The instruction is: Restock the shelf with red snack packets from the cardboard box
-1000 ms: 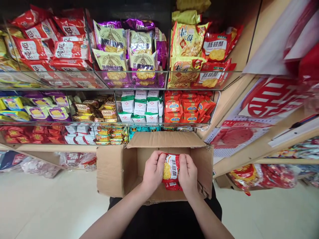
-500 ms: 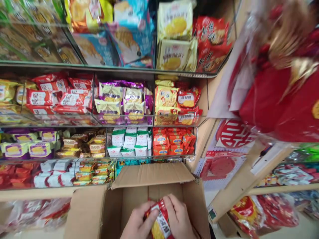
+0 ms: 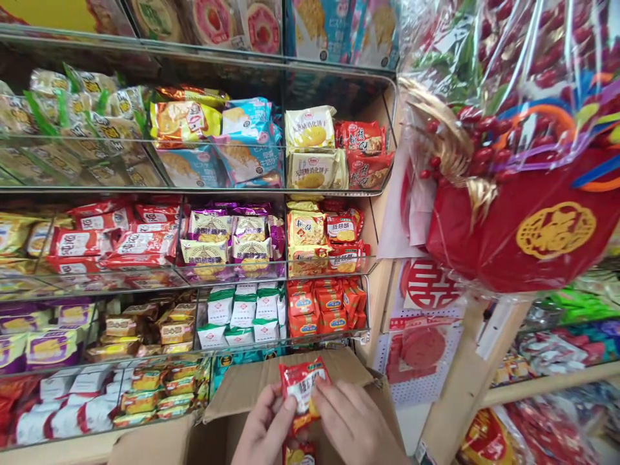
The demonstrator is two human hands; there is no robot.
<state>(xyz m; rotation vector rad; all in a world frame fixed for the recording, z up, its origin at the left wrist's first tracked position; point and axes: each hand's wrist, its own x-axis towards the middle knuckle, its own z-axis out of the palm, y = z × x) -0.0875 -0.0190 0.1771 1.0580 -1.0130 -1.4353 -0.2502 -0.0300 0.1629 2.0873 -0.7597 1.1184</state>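
Observation:
A small red and white snack packet [image 3: 301, 387] is upright between my two hands, above an open cardboard box [image 3: 361, 365]. My left hand [image 3: 265, 423] pinches its left side, thumb across the front. My right hand [image 3: 352, 420] has its fingers closed on the packet's right edge, covering part of the print. Just below shows a second red packet [image 3: 299, 454]; whether it is held or lies in the box I cannot tell. Similar red packets [image 3: 341, 227] stand beside yellow ones [image 3: 307, 227] in a shelf bin straight ahead.
Glass-fronted shelves [image 3: 232, 274] of wrapped snacks rise in front. Green and white packets [image 3: 245, 310] and orange-red packets [image 3: 332, 302] sit just above the box. At the right hangs a plastic-wrapped red decoration [image 3: 523, 226], near a wooden post [image 3: 465, 381] and another shelf.
My hands have raised the packet from inside the box to above its opening. The view has tilted up, showing more upper shelves. A second red packet now shows beneath.

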